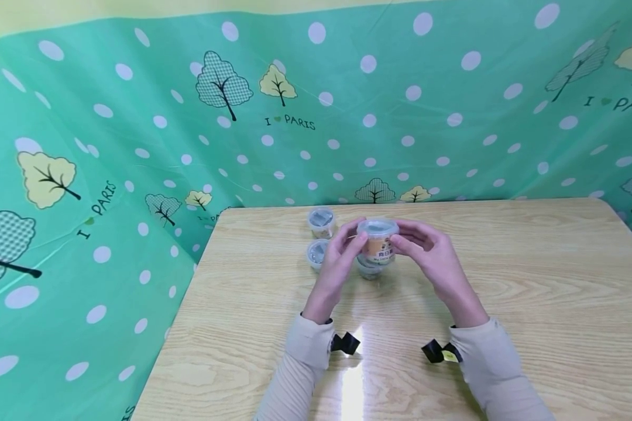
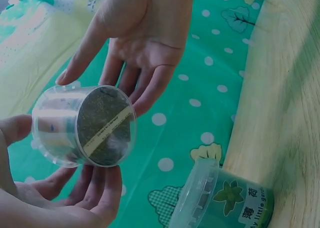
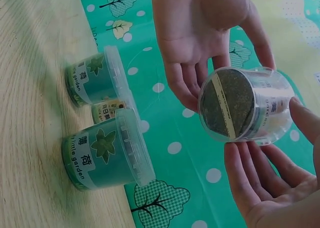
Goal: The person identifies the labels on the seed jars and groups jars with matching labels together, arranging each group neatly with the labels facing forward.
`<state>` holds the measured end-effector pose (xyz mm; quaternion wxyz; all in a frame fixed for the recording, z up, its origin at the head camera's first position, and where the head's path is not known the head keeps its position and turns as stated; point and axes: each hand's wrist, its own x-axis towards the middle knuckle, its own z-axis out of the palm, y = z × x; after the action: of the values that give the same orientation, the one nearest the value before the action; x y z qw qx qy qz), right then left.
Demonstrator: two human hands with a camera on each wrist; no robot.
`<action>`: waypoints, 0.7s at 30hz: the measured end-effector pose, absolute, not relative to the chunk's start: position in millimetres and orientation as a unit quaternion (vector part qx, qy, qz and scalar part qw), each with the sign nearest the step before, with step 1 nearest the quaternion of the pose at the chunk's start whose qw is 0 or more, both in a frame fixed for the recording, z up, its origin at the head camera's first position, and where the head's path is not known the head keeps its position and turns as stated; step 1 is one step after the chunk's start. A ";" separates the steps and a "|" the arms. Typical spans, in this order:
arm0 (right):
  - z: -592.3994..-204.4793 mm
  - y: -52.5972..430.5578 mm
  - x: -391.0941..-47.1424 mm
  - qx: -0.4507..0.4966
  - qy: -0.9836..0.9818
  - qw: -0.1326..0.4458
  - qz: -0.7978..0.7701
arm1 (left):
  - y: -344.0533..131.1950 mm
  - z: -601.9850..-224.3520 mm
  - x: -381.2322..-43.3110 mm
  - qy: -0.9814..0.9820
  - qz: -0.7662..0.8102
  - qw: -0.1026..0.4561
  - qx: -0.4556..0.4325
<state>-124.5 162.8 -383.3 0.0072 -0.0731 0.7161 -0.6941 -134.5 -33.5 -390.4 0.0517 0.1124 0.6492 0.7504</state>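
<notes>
A lidded clear plastic pot of dark soil [image 1: 379,248] with an orange label is raised between my two hands, over the table. My left hand [image 1: 339,254] grips its left side, thumb on the near face and fingers behind. From the right, my right hand [image 1: 434,252] grips it the same way. Both wrist views show the pot's clear base [image 2: 105,125], with soil and a pale printed strip pressed against it. Just below and behind, a similar pot [image 1: 370,271] stands on the table, partly hidden by the held one.
Two more lidded pots stand to the left, one at the back [image 1: 322,223] and one nearer [image 1: 316,253]. In the right wrist view, two green-labelled pots [image 3: 102,158] flank a yellowish-labelled one [image 3: 107,109]. A green dotted curtain [image 1: 295,146] hangs behind the wooden table [image 1: 532,280].
</notes>
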 end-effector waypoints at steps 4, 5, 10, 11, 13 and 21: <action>-383.9 162.8 -124.5 -0.065 0.714 -0.002 -0.697 | -32.2 -390.6 -134.5 0.647 0.754 0.046 0.109; -384.0 162.7 -124.6 -0.063 0.715 -0.004 -0.696 | -31.9 -390.6 -134.5 0.648 0.752 0.045 0.111; -384.5 162.1 -125.7 -0.054 0.724 -0.014 -0.687 | -29.8 -389.0 -134.4 0.653 0.747 0.051 0.117; -384.5 161.8 -125.8 -0.052 0.725 -0.014 -0.687 | -29.5 -389.2 -134.7 0.653 0.747 0.052 0.117; -384.6 161.2 -126.0 -0.049 0.724 -0.013 -0.688 | -29.2 -389.1 -135.2 0.653 0.747 0.052 0.114; -386.6 160.9 -126.5 -0.063 0.714 -0.006 -0.697 | -31.8 -391.4 -136.4 0.646 0.753 0.053 0.108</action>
<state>-126.5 160.9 -386.6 -0.0064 -0.0629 0.7140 -0.6973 -136.4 -31.8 -391.4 0.0535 0.1082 0.6464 0.7534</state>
